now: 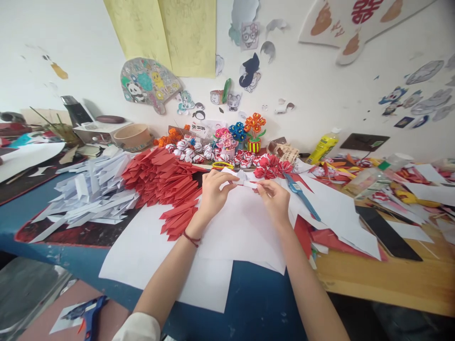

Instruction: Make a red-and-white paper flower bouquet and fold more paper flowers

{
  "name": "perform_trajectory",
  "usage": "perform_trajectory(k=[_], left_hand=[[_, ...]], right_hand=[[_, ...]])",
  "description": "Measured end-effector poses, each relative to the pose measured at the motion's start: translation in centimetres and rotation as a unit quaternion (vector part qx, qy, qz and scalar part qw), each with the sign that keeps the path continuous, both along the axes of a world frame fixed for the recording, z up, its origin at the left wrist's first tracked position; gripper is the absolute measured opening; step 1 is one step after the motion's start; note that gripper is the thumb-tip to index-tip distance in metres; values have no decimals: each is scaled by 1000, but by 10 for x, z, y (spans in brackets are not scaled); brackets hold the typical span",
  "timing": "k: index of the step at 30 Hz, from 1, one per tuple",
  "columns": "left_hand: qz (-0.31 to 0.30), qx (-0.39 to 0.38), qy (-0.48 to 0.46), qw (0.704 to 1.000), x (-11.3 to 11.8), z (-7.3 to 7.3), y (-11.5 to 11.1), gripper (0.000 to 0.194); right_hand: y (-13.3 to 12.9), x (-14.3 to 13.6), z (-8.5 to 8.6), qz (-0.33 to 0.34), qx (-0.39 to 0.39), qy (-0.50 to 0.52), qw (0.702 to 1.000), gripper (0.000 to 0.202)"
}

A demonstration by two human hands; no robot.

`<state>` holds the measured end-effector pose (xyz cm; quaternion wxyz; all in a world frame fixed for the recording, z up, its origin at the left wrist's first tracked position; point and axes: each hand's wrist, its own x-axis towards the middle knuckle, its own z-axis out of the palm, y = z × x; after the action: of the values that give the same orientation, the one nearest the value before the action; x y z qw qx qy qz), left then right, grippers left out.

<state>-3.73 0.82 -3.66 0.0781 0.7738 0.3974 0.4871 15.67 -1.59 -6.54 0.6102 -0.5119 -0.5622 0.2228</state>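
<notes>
My left hand (216, 190) pinches the left end of a small white folded paper strip (246, 183) between thumb and fingers. At its other end, my right hand (276, 198) closes thumb and forefinger on the strip, where a bit of red shows. Both hands are raised over large white paper sheets (245, 227). Just left of my left hand lies a big heap of red folded paper strips (159, 177). Beyond it is a pile of white folded paper strips (95, 189). Red and white paper flowers (272, 166) sit behind my hands.
Right of my arm lie a blue watch-like strap (302, 196), a black flat bar (387, 232) and paper scraps. A yellow bottle (323, 147) and a clear bottle (368, 182) stand or lean farther back. At lower left rests a blue glue gun (93, 317).
</notes>
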Motion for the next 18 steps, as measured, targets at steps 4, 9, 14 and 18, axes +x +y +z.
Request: perform_trajectory(k=[4,9,14,18], left_hand=[[-8,-29,-22,999,-3,2,2,11],[21,-10,25,999,-3,1,3,11],[81,66,190,976,6,-6,0,18],[16,90,315,945,12,-12,0,20]], right_hand=[[2,1,-2,9,1,39,999,23],[-1,-1,2,11,10,9,1000,23],[-6,-11,4,-3,20,-115,993,18],[-6,-15,-1,-4,43,-186,982,16]])
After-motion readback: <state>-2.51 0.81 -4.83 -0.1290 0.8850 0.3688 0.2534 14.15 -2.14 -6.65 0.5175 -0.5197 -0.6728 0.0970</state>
